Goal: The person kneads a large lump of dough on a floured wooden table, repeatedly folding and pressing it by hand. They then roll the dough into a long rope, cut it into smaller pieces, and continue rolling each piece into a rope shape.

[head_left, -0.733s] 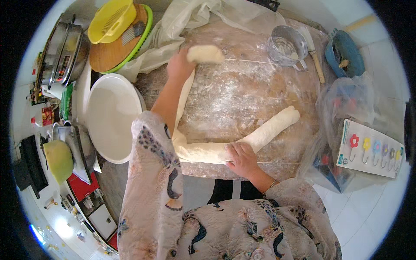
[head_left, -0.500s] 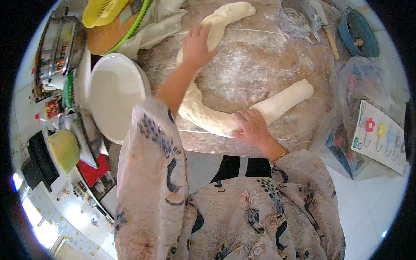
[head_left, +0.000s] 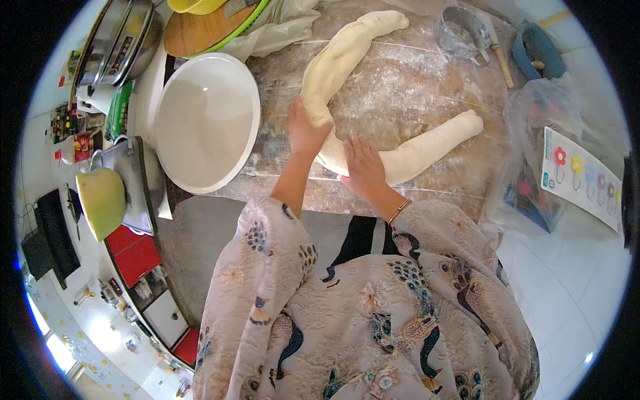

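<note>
A long, thick roll of pale dough (head_left: 335, 65) lies in a wide curve on a floured wooden board (head_left: 427, 87). One of its ends points to the far side and the other to the right. My left hand (head_left: 308, 132) is closed around the outer left edge of the dough, its thumb laid across the top. Close beside it, my right hand (head_left: 365, 163) rests flat over the near bend, fingers stretched out and thumb at the near edge. The stretch of dough under both palms is hidden.
Left of the board stands a large white basin (head_left: 207, 127). A clear cup (head_left: 461, 32), a knife (head_left: 501, 60) and a blue container (head_left: 537, 52) are at the far right. Plastic bags (head_left: 533, 147) and a card of flower hooks (head_left: 580, 177) border the right edge.
My left hand has slid nearer along the dough, toward my right hand. My right hand has moved slightly left and its fingers have straightened. The view has shifted.
</note>
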Demonstrator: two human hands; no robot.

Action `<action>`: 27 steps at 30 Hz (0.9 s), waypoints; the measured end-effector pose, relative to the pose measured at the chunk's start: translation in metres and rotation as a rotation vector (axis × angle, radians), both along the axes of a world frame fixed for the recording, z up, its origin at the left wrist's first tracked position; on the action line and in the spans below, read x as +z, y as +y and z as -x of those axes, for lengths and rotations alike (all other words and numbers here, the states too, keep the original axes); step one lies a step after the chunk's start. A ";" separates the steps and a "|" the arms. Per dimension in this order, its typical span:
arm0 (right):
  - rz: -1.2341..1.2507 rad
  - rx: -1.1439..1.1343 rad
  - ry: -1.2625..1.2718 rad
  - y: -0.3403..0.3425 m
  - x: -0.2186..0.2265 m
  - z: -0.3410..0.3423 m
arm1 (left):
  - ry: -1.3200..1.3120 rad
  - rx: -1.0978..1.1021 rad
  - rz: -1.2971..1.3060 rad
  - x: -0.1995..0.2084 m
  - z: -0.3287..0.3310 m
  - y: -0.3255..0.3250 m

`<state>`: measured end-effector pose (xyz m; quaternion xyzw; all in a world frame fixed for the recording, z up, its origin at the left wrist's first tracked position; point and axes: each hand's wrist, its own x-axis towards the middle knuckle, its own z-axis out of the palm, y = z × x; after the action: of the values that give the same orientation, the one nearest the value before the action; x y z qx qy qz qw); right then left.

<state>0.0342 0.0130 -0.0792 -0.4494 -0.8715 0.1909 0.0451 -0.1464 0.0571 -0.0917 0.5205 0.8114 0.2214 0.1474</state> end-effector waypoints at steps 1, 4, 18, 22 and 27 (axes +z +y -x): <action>-0.035 -0.002 0.001 -0.003 -0.004 -0.003 | -0.042 0.037 -0.100 -0.013 0.005 -0.010; 0.192 -0.025 -0.061 0.003 0.004 -0.003 | -0.758 0.309 -0.162 -0.063 0.027 -0.053; 0.528 0.016 0.333 -0.008 -0.006 -0.076 | -2.210 0.461 -0.127 -0.002 -0.054 -0.034; 1.170 -0.370 0.547 0.025 -0.016 -0.063 | -1.978 0.518 -0.072 -0.013 -0.023 -0.052; 1.315 -0.641 0.879 0.095 -0.032 0.020 | -1.921 0.309 -0.049 0.025 -0.006 -0.048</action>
<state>0.0143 0.1080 -0.1114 -0.4943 -0.3174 0.7931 0.1611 -0.1404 0.0094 -0.0671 0.0086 0.4000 0.5854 0.7052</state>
